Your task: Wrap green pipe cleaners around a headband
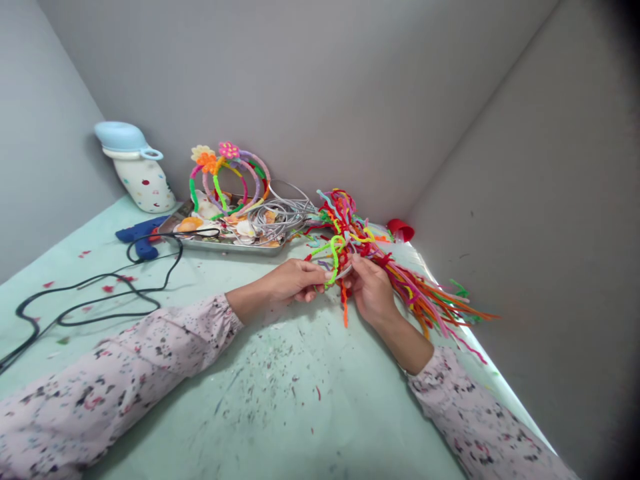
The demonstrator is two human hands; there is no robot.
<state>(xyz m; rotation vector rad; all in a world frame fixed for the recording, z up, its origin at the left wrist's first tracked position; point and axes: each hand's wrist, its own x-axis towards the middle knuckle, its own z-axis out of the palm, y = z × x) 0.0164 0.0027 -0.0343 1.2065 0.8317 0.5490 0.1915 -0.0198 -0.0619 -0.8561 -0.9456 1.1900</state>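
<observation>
My left hand (299, 280) is closed, its fingertips pinching a lime-green pipe cleaner (335, 252) where it meets a thin grey headband (345, 272). The pipe cleaner loops upward from there. My right hand (371, 283) is closed on the other side of the headband, thumb and forefinger together. Much of the band is hidden by my fingers and the coloured strands behind it. Just beyond both hands lies a large heap of multicoloured pipe cleaners (425, 293), with red, orange, pink and green ones spread to the right.
Behind to the left, a metal tray (240, 249) holds felt scraps, finished flower headbands (230, 175) and bare grey headbands (283, 217). A blue glue gun (145, 233) with a black cord (95, 277), a white bottle (143, 180) and a red cup (401, 230) stand or lie around the table (280, 413).
</observation>
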